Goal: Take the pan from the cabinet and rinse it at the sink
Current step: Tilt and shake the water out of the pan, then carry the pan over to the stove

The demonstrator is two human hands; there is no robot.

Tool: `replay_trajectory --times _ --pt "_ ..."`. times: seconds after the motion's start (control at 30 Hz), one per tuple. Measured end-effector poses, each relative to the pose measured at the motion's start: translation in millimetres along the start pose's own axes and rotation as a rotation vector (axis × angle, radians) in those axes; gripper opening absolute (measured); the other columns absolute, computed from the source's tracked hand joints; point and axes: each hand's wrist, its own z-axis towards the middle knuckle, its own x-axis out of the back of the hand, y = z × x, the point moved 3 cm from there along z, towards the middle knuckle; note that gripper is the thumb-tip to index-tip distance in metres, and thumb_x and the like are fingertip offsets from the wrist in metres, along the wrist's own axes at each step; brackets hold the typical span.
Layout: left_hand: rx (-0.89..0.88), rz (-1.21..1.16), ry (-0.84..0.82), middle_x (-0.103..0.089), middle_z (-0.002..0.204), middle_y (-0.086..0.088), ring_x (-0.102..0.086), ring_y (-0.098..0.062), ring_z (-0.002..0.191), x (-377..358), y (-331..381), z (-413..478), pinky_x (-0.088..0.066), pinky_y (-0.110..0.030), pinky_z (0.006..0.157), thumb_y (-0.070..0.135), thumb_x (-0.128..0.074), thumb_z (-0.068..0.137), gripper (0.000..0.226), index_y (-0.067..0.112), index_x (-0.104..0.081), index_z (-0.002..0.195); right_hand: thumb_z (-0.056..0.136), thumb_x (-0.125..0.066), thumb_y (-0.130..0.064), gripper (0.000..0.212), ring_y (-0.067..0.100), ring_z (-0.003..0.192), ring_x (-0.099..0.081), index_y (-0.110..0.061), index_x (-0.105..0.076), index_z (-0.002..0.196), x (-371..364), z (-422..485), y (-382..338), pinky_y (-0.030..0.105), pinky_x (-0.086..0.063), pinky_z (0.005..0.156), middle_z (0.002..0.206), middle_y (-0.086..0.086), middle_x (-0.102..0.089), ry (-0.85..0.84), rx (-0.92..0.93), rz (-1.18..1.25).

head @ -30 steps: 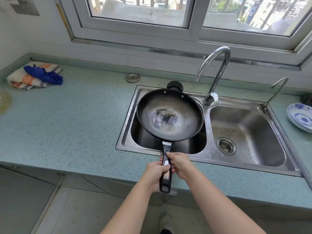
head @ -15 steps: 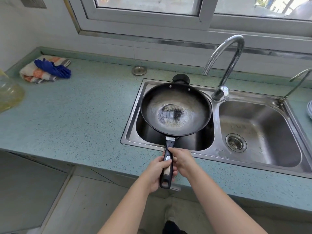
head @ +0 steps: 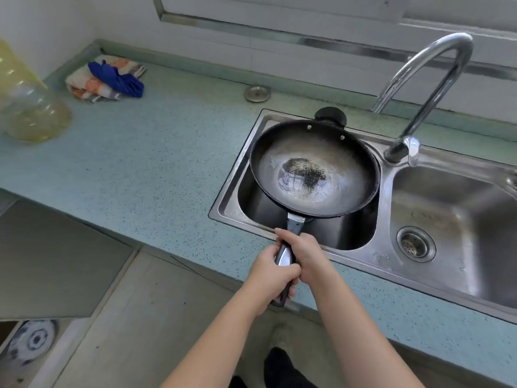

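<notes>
The speckled blue-green worktop [head: 145, 152] is the biggest thing here, and the double-bowl steel sink [head: 436, 281] set into it serves as the landmark. Over the sink's left bowl hangs the pan [head: 314, 170], a dark, wide frying pan held roughly level above the basin, with a scorched patch in the middle of its grey, worn floor. The gooseneck tap [head: 428, 88] rises from behind the divider between the bowls; its base stands just beside the pan's right rim, and no water shows.

Both hands are closed around the long black handle, which juts out from the sink's front edge: the left hand [head: 272, 273] nearer the end, the right hand [head: 306, 254] closer to the pan. A two-handed grip suggests the pan is fairly heavy and front-loaded (the weight sits well away from the hold). It looks rigid and not fragile; once wet, the smooth handle could turn slippery. The small knob handle [head: 330, 116] on the far rim offers a second place to steady it.

Left of the sink lie a folded cloth [head: 105, 79], a clear plastic bottle [head: 25, 99] and a small metal disc [head: 257, 93].

Stamped lettering sits on the sink's front flange, too small to read surely.
</notes>
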Motion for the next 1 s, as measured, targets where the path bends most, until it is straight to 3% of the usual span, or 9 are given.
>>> replay_trajectory --times 0.2,0.47,0.67,0.87,1.0 --pt "-0.013 0.071 0.041 -0.055 0.053 0.001 -0.05 -0.011 0.034 2 8 -3 -0.034 -0.019 0.041 0.007 -0.054 0.076 0.016 0.022 -0.05 0.078 0.078 -0.062 -0.01 0.015 0.019 0.044 -0.043 -0.004 -0.049 0.079 -3 3 -5 0.015 -0.033 0.036 0.057 0.008 -0.04 0.031 0.03 -0.159" --pt "-0.096 0.099 0.076 -0.056 0.052 0.0 -0.049 -0.009 0.031 -4 7 -10 -0.04 -0.017 0.038 0.003 -0.054 0.076 0.017 0.02 -0.049 0.074 0.074 -0.055 -0.001 0.016 0.012 0.031 -0.039 -0.007 -0.043 0.066 2 -4 -3 0.013 -0.029 0.032 0.048 0.003 -0.036 0.066 0.073 -0.168" --pt "-0.133 0.087 0.072 -0.055 0.053 -0.001 -0.05 -0.01 0.031 -4 9 -21 -0.04 -0.016 0.037 0.001 -0.053 0.076 0.019 0.019 -0.048 0.072 0.073 -0.054 0.0 0.01 0.017 0.039 -0.038 -0.006 -0.046 0.072 0 -15 -5 0.016 -0.03 0.036 0.053 0.007 -0.036 0.053 0.114 -0.182" --pt "-0.202 0.096 0.084 -0.056 0.053 0.0 -0.051 -0.01 0.032 14 10 -44 -0.037 -0.015 0.035 0.004 -0.053 0.076 0.011 0.014 -0.048 0.076 0.074 -0.052 0.001 0.017 0.018 0.044 -0.036 -0.007 -0.043 0.063 -20 -37 -9 0.018 -0.029 0.04 0.052 0.006 -0.035 0.036 0.19 -0.21" --pt "-0.233 0.057 0.092 -0.055 0.053 0.0 -0.051 -0.01 0.031 37 4 -68 -0.036 -0.014 0.034 0.003 -0.053 0.077 0.011 0.013 -0.048 0.076 0.076 -0.051 0.001 0.015 0.016 0.043 -0.036 -0.007 -0.044 0.066 -47 -59 -4 0.014 -0.029 0.034 0.054 0.006 -0.036 -0.015 0.225 -0.228"
